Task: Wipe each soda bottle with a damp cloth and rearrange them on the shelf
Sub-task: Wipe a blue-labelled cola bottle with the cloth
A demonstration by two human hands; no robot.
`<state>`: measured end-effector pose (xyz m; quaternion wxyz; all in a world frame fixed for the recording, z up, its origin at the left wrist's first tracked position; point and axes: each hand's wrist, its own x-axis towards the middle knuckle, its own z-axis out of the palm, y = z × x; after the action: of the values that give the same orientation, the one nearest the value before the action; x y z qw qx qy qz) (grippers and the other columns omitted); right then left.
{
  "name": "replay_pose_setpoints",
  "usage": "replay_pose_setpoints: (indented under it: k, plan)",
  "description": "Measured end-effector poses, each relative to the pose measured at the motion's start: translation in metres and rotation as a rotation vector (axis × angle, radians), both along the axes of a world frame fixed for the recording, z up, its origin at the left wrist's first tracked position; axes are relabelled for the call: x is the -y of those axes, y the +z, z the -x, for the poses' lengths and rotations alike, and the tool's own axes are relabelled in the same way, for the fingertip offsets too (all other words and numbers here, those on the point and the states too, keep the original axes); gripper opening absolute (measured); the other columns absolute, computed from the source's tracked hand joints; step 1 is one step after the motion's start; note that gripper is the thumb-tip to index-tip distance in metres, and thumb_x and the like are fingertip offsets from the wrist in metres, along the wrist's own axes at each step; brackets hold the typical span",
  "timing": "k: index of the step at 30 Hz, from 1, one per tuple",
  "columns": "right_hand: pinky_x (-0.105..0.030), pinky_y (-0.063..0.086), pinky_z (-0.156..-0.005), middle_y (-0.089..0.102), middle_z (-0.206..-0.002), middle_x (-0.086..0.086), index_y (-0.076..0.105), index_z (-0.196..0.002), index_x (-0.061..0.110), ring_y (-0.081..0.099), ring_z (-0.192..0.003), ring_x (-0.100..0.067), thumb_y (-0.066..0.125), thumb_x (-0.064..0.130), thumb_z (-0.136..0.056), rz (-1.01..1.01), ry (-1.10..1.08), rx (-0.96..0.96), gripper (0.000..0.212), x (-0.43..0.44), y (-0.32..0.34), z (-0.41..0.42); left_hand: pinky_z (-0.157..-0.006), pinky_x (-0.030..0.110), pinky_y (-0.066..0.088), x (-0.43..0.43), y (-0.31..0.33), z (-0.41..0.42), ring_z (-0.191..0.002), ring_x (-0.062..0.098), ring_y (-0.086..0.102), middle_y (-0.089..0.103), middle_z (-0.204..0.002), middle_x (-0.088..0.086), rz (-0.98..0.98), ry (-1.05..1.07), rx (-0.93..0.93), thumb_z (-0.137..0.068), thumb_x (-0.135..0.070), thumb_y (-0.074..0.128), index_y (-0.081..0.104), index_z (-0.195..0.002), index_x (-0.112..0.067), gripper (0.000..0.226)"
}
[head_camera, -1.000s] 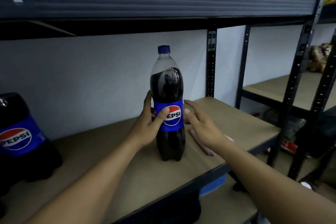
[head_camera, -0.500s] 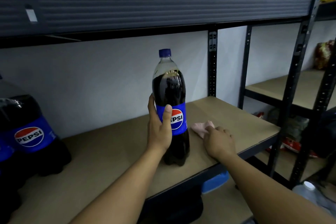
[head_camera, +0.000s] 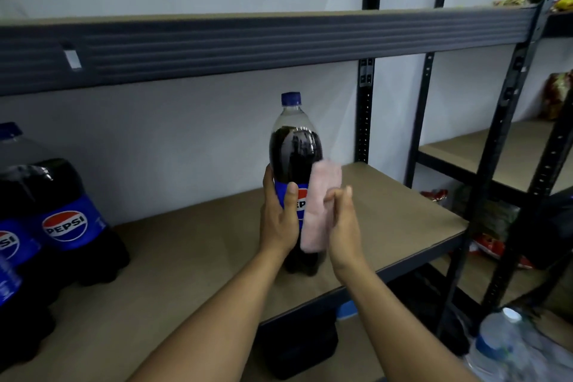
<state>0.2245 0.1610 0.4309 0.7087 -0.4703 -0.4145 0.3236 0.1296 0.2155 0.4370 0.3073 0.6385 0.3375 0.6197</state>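
Pink cloth (head_camera: pixel 321 211) pressed to soda bottle (head_camera: pixel 294 149) by my flat right hand (head_camera: pixel 344 226), left hand (head_camera: pixel 279 223) curled round label (head_camera: pixel 302 200); I'd wipe downward, turning bottle.

Soda bottle (head_camera: pixel 294 149): stood upright on the shelf (head_camera: pixel 186 242), blue cap fitted, dark contents, blue label facing forward.
Left grip (head_camera: pixel 279 223): wrapped round the label band from the left, thumb across the front.
Right grip (head_camera: pixel 344 226): fingers straight, pressing a pink cloth (head_camera: pixel 316 220) against the bottle's right front.
Cloth: covered part of the label and lower body; outline blurred.
Other bottles (head_camera: pixel 71 226): stood at the shelf's left end, well apart from the held bottle.
Upper shelf (head_camera: pixel 279 40): ran across above the cap.
Water bottle (head_camera: pixel 502 347): lay low at right, below the shelf.
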Motion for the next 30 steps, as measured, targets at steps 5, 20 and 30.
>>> replay_pose_setpoints:
  k: [5, 20, 30]
  plan:
    - [-0.029, 0.047, -0.094, 0.059, -0.135, 0.002, 0.045, -0.128, 0.039, 0.060, -0.113, -0.007, 0.040, 0.058, -0.108, 0.133, -0.026, 0.043, 0.027, -0.011, -0.013, 0.010, -0.081, -0.001, 0.041, 0.000, 0.003, 0.004, -0.106, -0.029, 0.053, 0.046, -0.117, -0.063, 0.019, -0.027, 0.017, -0.080, -0.096, 0.031, 0.027, -0.162, -0.016, 0.115]
    - [-0.044, 0.043, -0.118, 0.056, -0.149, 0.019, 0.041, -0.148, 0.057, 0.052, -0.137, -0.004, 0.037, 0.068, -0.105, -0.106, -0.039, 0.237, 0.044, -0.022, 0.007, 0.021, -0.084, 0.005, 0.048, -0.009, -0.001, 0.007, -0.112, -0.020, 0.058, 0.052, -0.123, -0.054, 0.043, -0.055, 0.026, -0.087, -0.088, 0.037, 0.027, -0.162, -0.025, 0.099]
    - [-0.038, 0.042, -0.115, 0.051, -0.156, 0.010, 0.037, -0.159, 0.040, 0.050, -0.138, -0.008, 0.037, 0.081, -0.096, -0.129, -0.040, 0.279, 0.075, -0.040, 0.096, 0.004, -0.096, 0.016, 0.052, 0.000, -0.003, 0.005, -0.125, -0.003, 0.059, 0.052, -0.145, -0.024, 0.118, -0.168, 0.060, -0.096, -0.060, 0.050, 0.020, -0.156, -0.049, 0.068]
